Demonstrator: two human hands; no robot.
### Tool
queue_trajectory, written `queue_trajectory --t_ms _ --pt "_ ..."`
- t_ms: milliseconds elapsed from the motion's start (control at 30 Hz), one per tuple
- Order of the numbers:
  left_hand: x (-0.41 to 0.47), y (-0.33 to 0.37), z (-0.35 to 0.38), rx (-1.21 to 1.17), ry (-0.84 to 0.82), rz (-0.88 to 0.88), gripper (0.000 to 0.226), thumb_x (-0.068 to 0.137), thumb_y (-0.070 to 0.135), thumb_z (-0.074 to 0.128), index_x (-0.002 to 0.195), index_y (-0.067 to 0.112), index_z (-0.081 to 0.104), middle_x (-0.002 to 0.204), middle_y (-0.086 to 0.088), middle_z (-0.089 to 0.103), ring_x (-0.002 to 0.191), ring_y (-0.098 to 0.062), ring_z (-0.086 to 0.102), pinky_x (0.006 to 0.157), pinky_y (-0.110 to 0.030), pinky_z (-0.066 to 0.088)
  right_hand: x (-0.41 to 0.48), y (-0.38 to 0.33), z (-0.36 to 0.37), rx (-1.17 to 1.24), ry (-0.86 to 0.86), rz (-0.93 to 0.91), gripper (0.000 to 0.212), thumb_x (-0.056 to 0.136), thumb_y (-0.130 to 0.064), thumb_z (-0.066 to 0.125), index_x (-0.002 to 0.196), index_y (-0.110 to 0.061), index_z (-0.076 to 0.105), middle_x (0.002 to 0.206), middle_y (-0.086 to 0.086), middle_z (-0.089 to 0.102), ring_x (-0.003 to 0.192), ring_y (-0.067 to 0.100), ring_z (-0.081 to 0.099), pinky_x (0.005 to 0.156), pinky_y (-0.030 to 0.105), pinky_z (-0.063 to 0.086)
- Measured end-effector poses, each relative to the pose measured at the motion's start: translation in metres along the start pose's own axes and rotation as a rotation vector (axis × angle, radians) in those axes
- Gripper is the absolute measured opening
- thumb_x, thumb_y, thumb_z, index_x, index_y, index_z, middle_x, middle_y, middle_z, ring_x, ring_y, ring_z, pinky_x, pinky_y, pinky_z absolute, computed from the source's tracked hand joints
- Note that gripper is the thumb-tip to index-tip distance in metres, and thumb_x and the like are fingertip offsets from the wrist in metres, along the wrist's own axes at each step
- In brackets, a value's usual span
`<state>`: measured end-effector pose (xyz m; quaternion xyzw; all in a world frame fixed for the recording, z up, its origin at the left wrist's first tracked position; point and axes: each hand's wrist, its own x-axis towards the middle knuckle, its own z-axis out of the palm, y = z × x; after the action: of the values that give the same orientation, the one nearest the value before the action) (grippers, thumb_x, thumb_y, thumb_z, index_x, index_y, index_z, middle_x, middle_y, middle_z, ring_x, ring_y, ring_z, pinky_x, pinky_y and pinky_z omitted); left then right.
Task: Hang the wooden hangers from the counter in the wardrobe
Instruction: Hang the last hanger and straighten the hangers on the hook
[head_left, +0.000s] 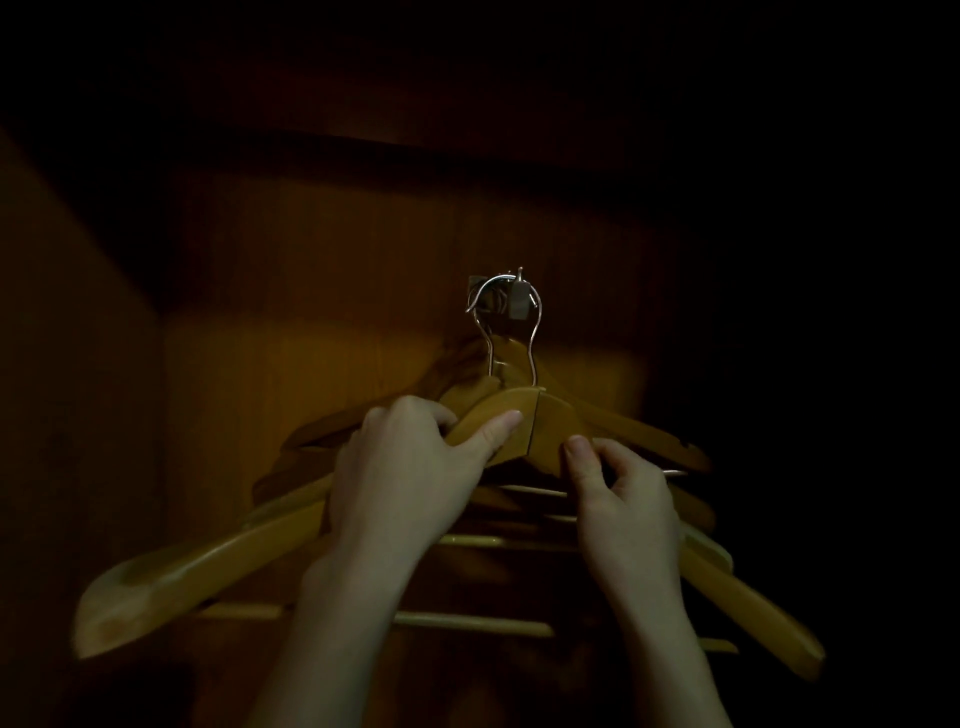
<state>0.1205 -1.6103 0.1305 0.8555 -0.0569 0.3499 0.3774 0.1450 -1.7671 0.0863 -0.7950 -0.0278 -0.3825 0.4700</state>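
Several wooden hangers (197, 566) hang one behind another inside a dark wardrobe, their metal hooks (506, 322) looped over a small metal fitting (519, 299) on the back panel. My left hand (415, 457) grips the left shoulder of the nearest hanger (519, 410), thumb lying across its front near the centre. My right hand (618, 488) pinches that hanger's right shoulder between thumb and fingers. The nearest hanger's hook sits over the fitting. The hangers' lower bars are partly hidden by my forearms.
The wardrobe's brown back panel (322, 291) is dimly lit around the hook. A side wall (67, 364) closes the left. A dark shelf or top edge (415, 145) runs above. The right side is black.
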Motion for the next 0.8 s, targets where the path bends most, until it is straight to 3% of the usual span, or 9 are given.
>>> queue_trajectory --t_ms 100,300,400,533,700,800 --pt "-0.004 -0.003 0.001 -0.024 0.014 -0.017 0.053 0.075 0.075 0.053 0.070 0.024 0.068 0.051 0.009 0.053 0.054 -0.007 0.053 0.049 -0.026 0.034 -0.002 0.001 0.000 0.004 -0.031 -0.011 0.052 0.082 -0.071 0.033 0.100 -0.035 0.066 0.080 -0.017 0.067 0.086 0.006 0.062 0.085 0.049 0.051" --pt "-0.010 -0.003 0.003 -0.067 0.017 -0.026 0.046 0.076 0.071 0.056 0.067 0.027 0.065 0.062 0.008 0.062 0.062 -0.006 0.056 0.052 -0.023 0.037 -0.005 0.000 -0.004 0.059 -0.069 -0.014 0.050 0.085 -0.065 0.038 0.110 -0.031 0.066 0.088 -0.016 0.068 0.084 0.002 0.063 0.080 0.039 0.055" --pt "-0.013 -0.006 0.004 -0.103 0.045 -0.020 0.043 0.076 0.069 0.058 0.077 0.027 0.069 0.068 0.009 0.064 0.067 -0.005 0.057 0.055 -0.018 0.039 -0.009 -0.001 -0.005 0.047 -0.031 -0.029 0.060 0.084 -0.067 0.038 0.121 -0.027 0.062 0.112 -0.011 0.065 0.105 0.008 0.059 0.090 0.042 0.052" --pt "-0.016 -0.009 -0.001 -0.137 0.068 -0.024 0.045 0.076 0.066 0.061 0.089 0.023 0.069 0.078 0.010 0.064 0.073 -0.002 0.054 0.058 -0.011 0.035 -0.014 -0.004 -0.006 0.058 -0.011 -0.021 0.055 0.087 -0.058 0.043 0.128 -0.024 0.058 0.123 -0.007 0.059 0.114 0.009 0.053 0.095 0.039 0.049" --pt "-0.022 -0.020 -0.006 -0.148 0.082 -0.055 0.057 0.074 0.070 0.058 0.105 0.024 0.071 0.107 0.004 0.066 0.109 -0.014 0.054 0.076 -0.024 0.038 -0.022 -0.010 -0.008 0.064 0.029 -0.024 0.047 0.090 -0.049 0.048 0.130 -0.026 0.055 0.126 -0.007 0.054 0.115 0.007 0.050 0.094 0.032 0.046" --pt "-0.030 -0.019 -0.015 -0.157 0.076 -0.063 0.054 0.076 0.067 0.059 0.110 0.027 0.071 0.113 0.006 0.064 0.115 -0.014 0.050 0.081 -0.026 0.036 -0.028 -0.015 -0.008 0.068 0.041 -0.027 0.047 0.091 -0.048 0.049 0.134 -0.028 0.051 0.132 -0.009 0.051 0.118 0.006 0.047 0.094 0.028 0.042"
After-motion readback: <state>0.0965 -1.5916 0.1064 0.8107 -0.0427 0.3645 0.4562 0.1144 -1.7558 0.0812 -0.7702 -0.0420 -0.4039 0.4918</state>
